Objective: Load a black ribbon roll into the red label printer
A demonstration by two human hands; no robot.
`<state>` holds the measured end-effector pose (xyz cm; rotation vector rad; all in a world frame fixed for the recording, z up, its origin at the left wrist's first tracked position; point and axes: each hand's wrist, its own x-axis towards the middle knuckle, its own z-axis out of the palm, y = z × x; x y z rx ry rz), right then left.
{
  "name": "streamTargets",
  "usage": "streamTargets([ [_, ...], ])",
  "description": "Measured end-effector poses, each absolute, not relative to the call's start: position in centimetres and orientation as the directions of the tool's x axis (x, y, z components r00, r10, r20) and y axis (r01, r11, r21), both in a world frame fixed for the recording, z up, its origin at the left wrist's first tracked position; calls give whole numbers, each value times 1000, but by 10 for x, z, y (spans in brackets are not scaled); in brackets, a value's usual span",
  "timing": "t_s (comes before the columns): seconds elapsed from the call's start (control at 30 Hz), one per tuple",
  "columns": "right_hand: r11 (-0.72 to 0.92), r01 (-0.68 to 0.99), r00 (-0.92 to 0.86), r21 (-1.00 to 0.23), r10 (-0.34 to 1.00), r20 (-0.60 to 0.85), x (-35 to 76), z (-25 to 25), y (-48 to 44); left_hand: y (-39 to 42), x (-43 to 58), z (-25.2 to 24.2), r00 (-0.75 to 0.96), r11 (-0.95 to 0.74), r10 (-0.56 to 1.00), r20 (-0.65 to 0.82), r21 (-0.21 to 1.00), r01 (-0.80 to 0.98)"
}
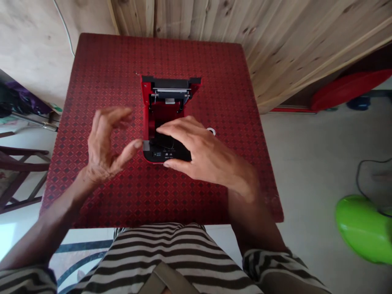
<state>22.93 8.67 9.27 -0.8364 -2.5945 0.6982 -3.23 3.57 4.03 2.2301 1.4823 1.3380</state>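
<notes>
A red and black label printer (161, 156) sits on the table with its lid (171, 83) raised, showing a roller and the hollow inside. Over its black front panel lies my right hand (203, 149), fingers stretched across the right side and thumb apart at the front edge. The hand hides part of the panel and the inside. Left of the printer, my left hand (105, 143) hovers with fingers curved and spread, holding nothing. Its thumb tip comes close to a small grey patch (146, 145) at the printer's front left corner.
The table (107, 200) has a red patterned cover. A small white ring (211, 131) lies partly behind my right hand. A wooden wall (196, 20) stands behind the table, a wooden chair (24, 165) to the left, and a bright green object (364, 228) on the floor at right.
</notes>
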Motion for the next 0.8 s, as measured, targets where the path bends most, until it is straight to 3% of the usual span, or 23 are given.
streamTargets([
  [0.17, 686, 477, -678, -549, 685, 268, 229, 75, 69, 95, -30, 82, 214, -523, 780, 587, 426, 738],
  [0.33, 692, 551, -637, -467, 710, 300, 227, 67, 67, 126, -17, 81, 274, -481, 856, 438, 481, 733],
  [0.43, 731, 571, -638, -375, 682, 358, 226, 62, 68, 127, -16, 74, 290, -502, 845, 449, 483, 717],
  [0.57, 790, 552, -581, -267, 594, 556, 227, 50, 65, 116, -17, 73, 306, -567, 795, 524, 463, 681],
  [0.8, 777, 578, -467, -250, 566, 679, 229, 36, 53, 73, -21, 58, 441, -673, 724, 531, 403, 620],
])
